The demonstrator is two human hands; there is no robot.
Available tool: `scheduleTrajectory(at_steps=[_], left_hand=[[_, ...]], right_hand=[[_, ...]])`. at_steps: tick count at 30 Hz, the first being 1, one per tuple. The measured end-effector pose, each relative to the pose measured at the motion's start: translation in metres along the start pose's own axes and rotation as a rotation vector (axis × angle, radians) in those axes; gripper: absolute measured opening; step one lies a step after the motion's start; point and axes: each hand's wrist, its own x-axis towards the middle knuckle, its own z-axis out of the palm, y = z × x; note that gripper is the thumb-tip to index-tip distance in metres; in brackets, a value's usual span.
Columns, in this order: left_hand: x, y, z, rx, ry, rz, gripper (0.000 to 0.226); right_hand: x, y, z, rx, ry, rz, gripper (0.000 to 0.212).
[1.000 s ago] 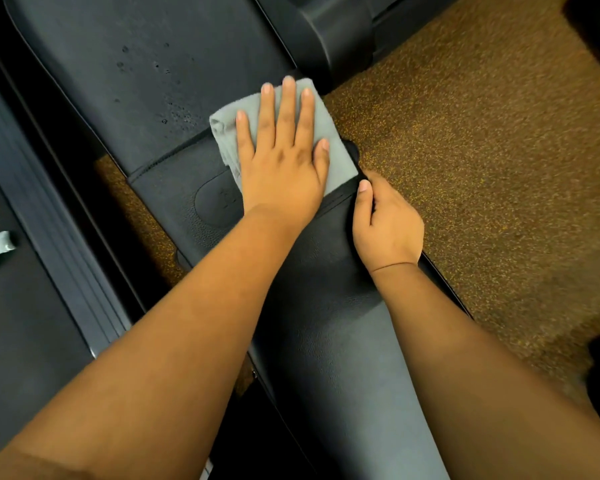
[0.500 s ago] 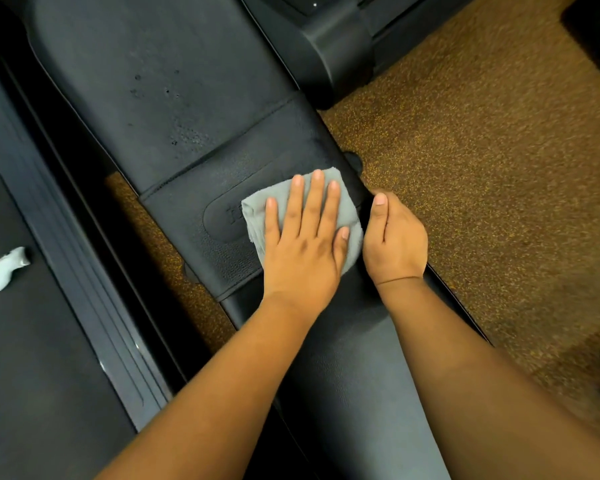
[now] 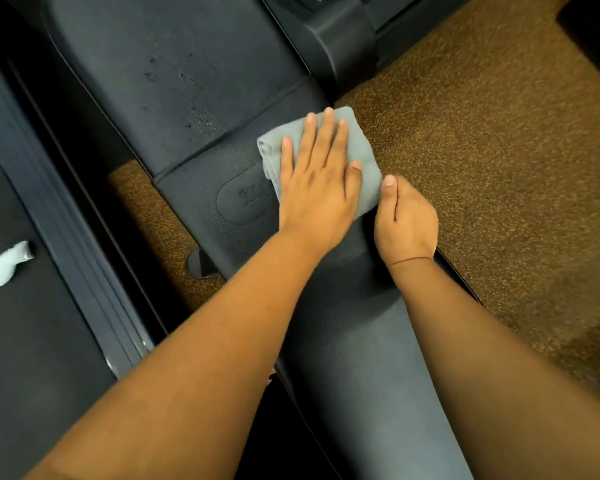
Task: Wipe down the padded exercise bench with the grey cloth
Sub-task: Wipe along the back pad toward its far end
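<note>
pressing the grey cloth (image 3: 359, 157) flat under our spread left hand (image 3: 317, 192), we are noting droplets (image 3: 201, 116) lying up-left along the surface (image 3: 174, 64); right hand (image 3: 407, 220), curled, steadying its edge.

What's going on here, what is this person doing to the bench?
A person is wiping a padded exercise bench. The left hand presses flat on a folded grey cloth near the seam between the pads. The right hand grips the bench's edge beside it. Droplets show on the farther pad.
</note>
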Motion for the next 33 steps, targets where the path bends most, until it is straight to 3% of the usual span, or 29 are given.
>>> scheduleTrajectory(at_steps=[2, 4, 7, 10, 12, 14, 17, 20, 25, 27, 33], left_hand=[[-0.010, 0.002, -0.016, -0.448, 0.029, -0.128, 0.057], [-0.022, -0.006, -0.037, -0.645, 0.148, -0.233, 0.052], [-0.040, -0.041, -0.057, -0.473, 0.540, -0.305, 0.049], [-0.048, -0.073, -0.063, -0.269, 0.779, -0.650, 0.050], [-0.043, -0.085, -0.061, -0.370, 0.704, -0.964, 0.051], [-0.035, -0.095, -0.054, -0.540, 0.576, -1.101, 0.052], [-0.032, -0.099, -0.044, -0.529, 0.569, -1.059, 0.057], [-0.033, -0.096, -0.043, -0.436, 0.607, -1.053, 0.055], [-0.030, -0.093, -0.045, -0.415, 0.615, -1.067, 0.052], [-0.030, -0.093, -0.043, -0.403, 0.620, -1.071, 0.051], [-0.029, -0.095, -0.040, -0.347, 0.623, -1.090, 0.050]], right_hand=[[0.002, 0.001, -0.002, 0.075, -0.041, 0.034, 0.041], [0.004, -0.001, -0.007, 0.149, -0.037, 0.046, 0.053], [0.007, -0.027, -0.013, 0.099, 0.057, -0.057, 0.056], [0.006, -0.072, 0.003, 0.003, -0.126, -0.202, 0.064], [0.013, -0.086, 0.020, -0.146, -0.261, -0.269, 0.071], [0.031, -0.089, 0.029, -0.233, -0.277, -0.243, 0.074], [0.060, -0.097, 0.035, -0.222, -0.235, -0.091, 0.072], [0.055, -0.112, 0.048, -0.302, -0.155, -0.073, 0.069], [-0.001, -0.106, 0.043, -0.379, -0.246, -0.419, 0.066], [-0.017, -0.089, 0.036, -0.396, -0.270, -0.454, 0.064], [0.021, -0.095, 0.036, -0.333, -0.193, -0.086, 0.066]])
